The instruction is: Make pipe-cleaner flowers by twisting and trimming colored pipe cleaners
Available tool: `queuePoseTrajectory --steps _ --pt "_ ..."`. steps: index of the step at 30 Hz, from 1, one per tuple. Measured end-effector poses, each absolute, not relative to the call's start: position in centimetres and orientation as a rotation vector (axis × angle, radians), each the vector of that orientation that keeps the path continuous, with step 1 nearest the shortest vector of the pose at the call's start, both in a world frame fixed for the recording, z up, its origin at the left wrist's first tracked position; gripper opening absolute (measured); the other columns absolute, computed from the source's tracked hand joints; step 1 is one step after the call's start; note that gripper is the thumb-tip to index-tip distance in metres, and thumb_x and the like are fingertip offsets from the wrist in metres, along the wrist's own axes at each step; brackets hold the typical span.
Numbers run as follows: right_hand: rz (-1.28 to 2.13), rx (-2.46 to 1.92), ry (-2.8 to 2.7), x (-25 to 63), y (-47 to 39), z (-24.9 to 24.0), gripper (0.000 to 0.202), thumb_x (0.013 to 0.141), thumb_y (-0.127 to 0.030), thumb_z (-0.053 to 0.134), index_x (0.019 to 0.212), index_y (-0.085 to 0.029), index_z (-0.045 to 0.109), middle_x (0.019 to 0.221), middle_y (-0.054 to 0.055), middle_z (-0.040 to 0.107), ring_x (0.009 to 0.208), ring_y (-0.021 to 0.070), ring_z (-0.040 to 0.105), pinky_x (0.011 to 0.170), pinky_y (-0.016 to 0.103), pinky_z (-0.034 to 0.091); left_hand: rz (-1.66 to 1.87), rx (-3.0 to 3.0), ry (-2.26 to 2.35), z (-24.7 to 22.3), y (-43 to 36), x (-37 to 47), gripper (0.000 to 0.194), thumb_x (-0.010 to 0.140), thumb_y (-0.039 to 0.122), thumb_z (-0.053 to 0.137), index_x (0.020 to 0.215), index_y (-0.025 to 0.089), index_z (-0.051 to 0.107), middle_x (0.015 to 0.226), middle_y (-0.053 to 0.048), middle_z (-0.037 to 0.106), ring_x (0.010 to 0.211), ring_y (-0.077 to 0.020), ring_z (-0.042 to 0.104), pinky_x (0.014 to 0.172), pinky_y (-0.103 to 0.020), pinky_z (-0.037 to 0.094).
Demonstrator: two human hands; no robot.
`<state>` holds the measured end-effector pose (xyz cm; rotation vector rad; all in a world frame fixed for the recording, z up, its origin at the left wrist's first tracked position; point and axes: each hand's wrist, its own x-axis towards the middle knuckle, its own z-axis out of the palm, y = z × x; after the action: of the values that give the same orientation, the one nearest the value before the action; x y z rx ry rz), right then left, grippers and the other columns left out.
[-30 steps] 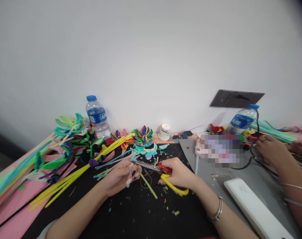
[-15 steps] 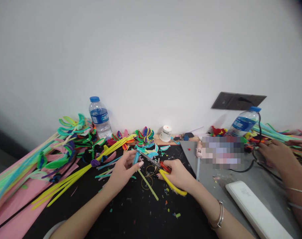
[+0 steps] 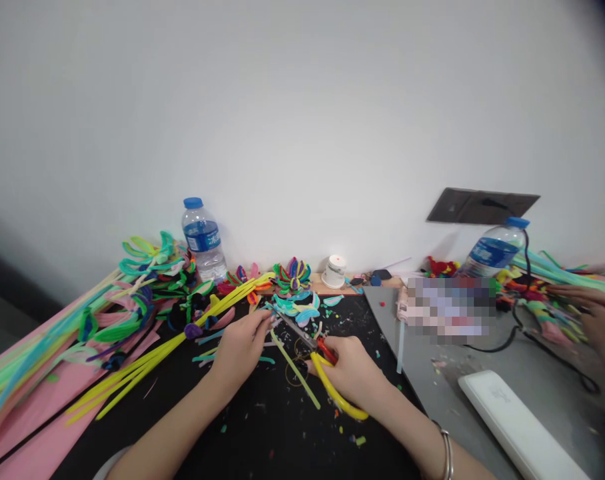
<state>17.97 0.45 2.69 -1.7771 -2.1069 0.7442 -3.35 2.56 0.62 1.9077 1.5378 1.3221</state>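
Note:
My right hand (image 3: pixel 355 373) is wrapped round the handles of a pair of scissors (image 3: pixel 301 333) with yellow and red grips. The blades point up and left, their tips close to the fingers of my left hand (image 3: pixel 243 343). My left hand pinches a short blue pipe cleaner (image 3: pixel 268 306); most of it is hidden behind the fingers. Between the hands a yellow-green pipe cleaner (image 3: pixel 297 373) lies slanted on the black mat (image 3: pixel 262 440), by a thin ring. Small cut scraps are scattered around.
Long yellow pipe cleaners (image 3: pixel 167 343) and finished pipe-cleaner flowers (image 3: pixel 150 257) lie left. Water bottles (image 3: pixel 202 243) (image 3: pixel 497 250) stand by the wall. A white tub (image 3: pixel 335 271) sits at the back. Right are a white case (image 3: pixel 512 420), a black cable (image 3: pixel 550 363) and another person's hand (image 3: pixel 602 327).
My left hand has turned, so the blue pipe cleaner shows less. My right hand and the scissors have shifted slightly left and down. The other person's hand has moved right.

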Motion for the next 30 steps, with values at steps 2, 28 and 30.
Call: queuePoseTrajectory --steps 2,28,30 --pt "0.753 -1.775 -2.116 18.0 0.5 2.7 0.038 0.067 -0.049 0.064 0.054 -0.019 0.045 0.052 -0.003 0.044 0.048 0.0096 0.034 0.044 0.022 0.024 1.296 1.836 1.505 1.0 2.5 -3.3 0.013 0.080 0.028 0.055 0.079 0.022 0.067 0.071 -0.005 0.071 0.068 -0.0223 0.064 0.067 -0.028 0.046" --pt "0.868 -1.165 -2.410 20.7 2.4 3.8 0.042 0.060 -0.035 0.075 0.054 -0.016 0.038 0.058 -0.009 0.026 0.056 0.0076 0.022 0.049 0.019 0.018 0.866 0.804 0.467 1.2 1.0 -3.3 0.030 0.063 0.033 0.079 0.064 0.016 0.053 0.038 0.007 0.050 0.026 -0.0030 0.037 0.040 -0.017 0.038" --pt "0.857 -1.120 -2.421 20.6 2.4 3.5 0.045 0.059 -0.037 0.077 0.055 -0.017 0.036 0.058 -0.009 0.027 0.057 0.0080 0.023 0.050 0.020 0.019 0.837 0.782 0.401 1.0 0.7 -3.2 0.028 0.064 0.030 0.078 0.062 0.017 0.053 0.035 0.007 0.049 0.024 -0.0030 0.036 0.038 -0.017 0.037"
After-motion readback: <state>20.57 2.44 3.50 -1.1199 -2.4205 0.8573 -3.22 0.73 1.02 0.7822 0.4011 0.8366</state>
